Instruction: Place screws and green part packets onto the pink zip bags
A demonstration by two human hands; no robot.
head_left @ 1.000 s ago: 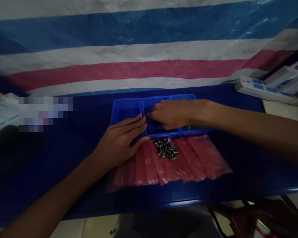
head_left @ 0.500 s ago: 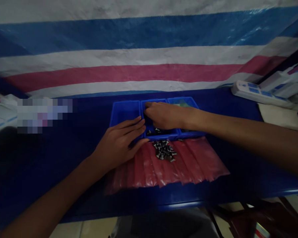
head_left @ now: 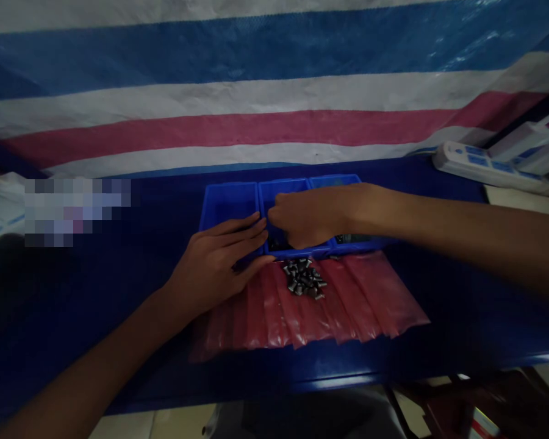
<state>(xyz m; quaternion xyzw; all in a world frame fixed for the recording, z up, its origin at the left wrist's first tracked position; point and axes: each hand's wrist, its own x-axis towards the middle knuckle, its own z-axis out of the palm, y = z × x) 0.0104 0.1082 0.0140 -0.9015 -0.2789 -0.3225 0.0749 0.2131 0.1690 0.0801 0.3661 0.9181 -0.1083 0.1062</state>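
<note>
Three blue bins stand side by side: the left bin (head_left: 231,201), the middle bin (head_left: 283,186) and the right bin (head_left: 333,180). My left hand (head_left: 215,265) rests with fingers stretched over the left bin's front right part, touching the wall beside the middle bin. Inside the middle bin, my right hand (head_left: 304,218) has its fingers curled down; whatever they hold is hidden. Small dark parts show at that bin's front. A pile of dark metal screws (head_left: 304,277) lies on overlapping red plastic bags (head_left: 315,317) before the bins.
The blue table (head_left: 165,201) carries white items at the far left, partly blurred out. A white power strip (head_left: 480,164) and a pale cloth (head_left: 521,200) lie at the right. Behind stands a striped sheet (head_left: 256,128).
My right hand has shifted slightly toward the front of the middle bin, its fingers more curled. My left hand stays nearly in place. The view has shifted a little.
</note>
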